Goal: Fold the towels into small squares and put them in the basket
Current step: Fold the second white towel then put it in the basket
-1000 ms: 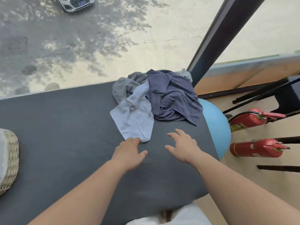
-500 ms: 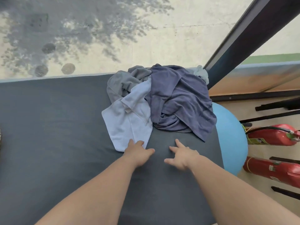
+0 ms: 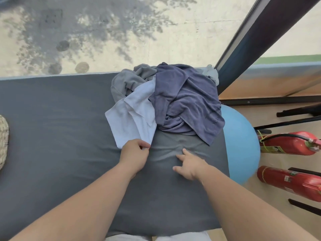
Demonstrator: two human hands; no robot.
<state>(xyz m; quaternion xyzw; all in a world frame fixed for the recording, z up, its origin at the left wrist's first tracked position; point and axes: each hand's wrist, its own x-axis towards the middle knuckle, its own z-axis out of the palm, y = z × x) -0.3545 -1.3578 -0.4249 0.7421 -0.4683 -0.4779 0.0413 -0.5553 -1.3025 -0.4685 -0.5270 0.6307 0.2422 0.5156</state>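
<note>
A heap of towels lies at the far right of the dark grey table [image 3: 52, 136]. A dark blue towel [image 3: 187, 101] is on top, with a grey towel [image 3: 126, 82] behind it and a pale blue-white towel [image 3: 133, 117] spread toward me. My left hand [image 3: 134, 153] pinches the near corner of the pale towel. My right hand [image 3: 189, 162] rests on the table cover just in front of the heap, fingers spread, holding nothing; the cover wrinkles under it. A woven basket [image 3: 3, 136] shows only its rim at the left edge.
A blue exercise ball [image 3: 243, 145] sits beside the table's right end. Two red fire extinguishers [image 3: 288, 143] lie on the floor further right. A dark window post [image 3: 251, 49] rises behind the heap, with glass along the table's far edge.
My left hand has closed its fingers onto the pale towel's near corner. My right hand has pressed down on the cover, wrinkling it. The view has shifted left, bringing the basket rim back in.
</note>
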